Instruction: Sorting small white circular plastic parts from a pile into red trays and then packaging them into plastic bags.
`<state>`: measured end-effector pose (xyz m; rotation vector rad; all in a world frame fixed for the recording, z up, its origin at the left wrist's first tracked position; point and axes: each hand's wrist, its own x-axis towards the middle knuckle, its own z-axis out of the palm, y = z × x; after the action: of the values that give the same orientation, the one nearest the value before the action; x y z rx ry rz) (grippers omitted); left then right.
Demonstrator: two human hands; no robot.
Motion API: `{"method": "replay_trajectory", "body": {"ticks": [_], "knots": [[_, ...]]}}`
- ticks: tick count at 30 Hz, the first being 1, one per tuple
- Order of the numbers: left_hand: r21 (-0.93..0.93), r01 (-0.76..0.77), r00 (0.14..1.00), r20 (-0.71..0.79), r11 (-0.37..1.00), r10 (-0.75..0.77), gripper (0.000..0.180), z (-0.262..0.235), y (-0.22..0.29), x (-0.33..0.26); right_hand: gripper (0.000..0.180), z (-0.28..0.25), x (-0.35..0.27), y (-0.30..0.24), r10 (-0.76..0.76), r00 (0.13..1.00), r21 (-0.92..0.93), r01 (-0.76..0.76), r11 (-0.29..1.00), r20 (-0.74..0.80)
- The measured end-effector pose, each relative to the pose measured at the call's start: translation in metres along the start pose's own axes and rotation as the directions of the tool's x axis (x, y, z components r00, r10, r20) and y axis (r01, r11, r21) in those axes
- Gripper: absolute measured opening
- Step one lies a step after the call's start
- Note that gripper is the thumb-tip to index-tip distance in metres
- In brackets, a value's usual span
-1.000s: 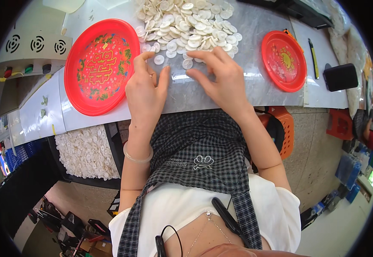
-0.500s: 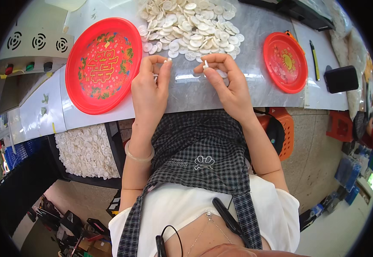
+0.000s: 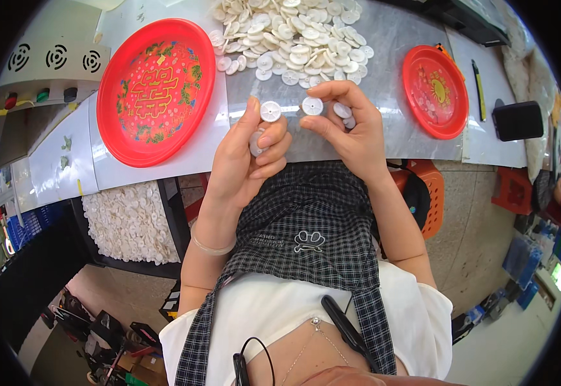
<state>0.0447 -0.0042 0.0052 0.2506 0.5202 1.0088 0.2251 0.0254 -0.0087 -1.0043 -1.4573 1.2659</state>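
Between the thumb and fingers of my left hand [image 3: 245,145] is a white plastic gear [image 3: 271,111], its toothed face turned up. More white pieces [image 3: 256,143] are tucked in that palm under the curled fingers. My right hand [image 3: 357,132] pinches another white gear [image 3: 312,106] by its edge, close beside the first but apart from it. Further white discs [image 3: 343,111] sit in the right hand's curled fingers. Both hands are raised over the table's near edge, just this side of a large heap of white gears [image 3: 306,42].
A large red patterned tray [image 3: 116,122] lies left of my hands, and a smaller red plate [image 3: 415,112] to the right. Beyond it are a yellow-and-black cutter [image 3: 479,90] and a black device [image 3: 517,120]. Below the table at left, a dark bin [image 3: 173,215] holds many white pieces.
Both hands have turned so the gears' faces show, where before only thin edges or stems were visible. My left hand has rotated palm-up and come slightly nearer and rightward.
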Motion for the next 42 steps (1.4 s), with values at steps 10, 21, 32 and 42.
{"method": "replay_trajectory", "body": {"ticks": [10, 21, 32, 42], "knots": [[0.022, 0.025, 1.000, 0.005, 0.999, -0.025, 0.038, -0.001, -0.004, 0.001, 0.034, -0.001, 0.001, -0.001, 0.021, 1.000, 0.034, -0.021, 0.999, 0.013], [0.037, -0.077, 0.993, 0.090, 0.996, 0.073, 0.029, -0.002, -0.003, 0.002, 0.033, -0.007, -0.001, 0.006, 0.000, 1.000, 0.071, 0.000, 0.998, 0.002], [0.484, -0.247, 0.946, -0.069, 0.840, 0.318, 0.022, -0.004, 0.010, 0.010, 0.013, -0.029, 0.005, 0.000, -0.050, 0.982, -0.262, 0.000, 0.965, -0.183], [0.933, 0.019, 0.738, 0.229, -0.359, 0.634, 0.029, 0.000, 0.001, 0.046, 0.018, -0.013, 0.019, 0.003, -0.370, 0.928, -0.789, 0.208, 0.578, -0.026]]}}
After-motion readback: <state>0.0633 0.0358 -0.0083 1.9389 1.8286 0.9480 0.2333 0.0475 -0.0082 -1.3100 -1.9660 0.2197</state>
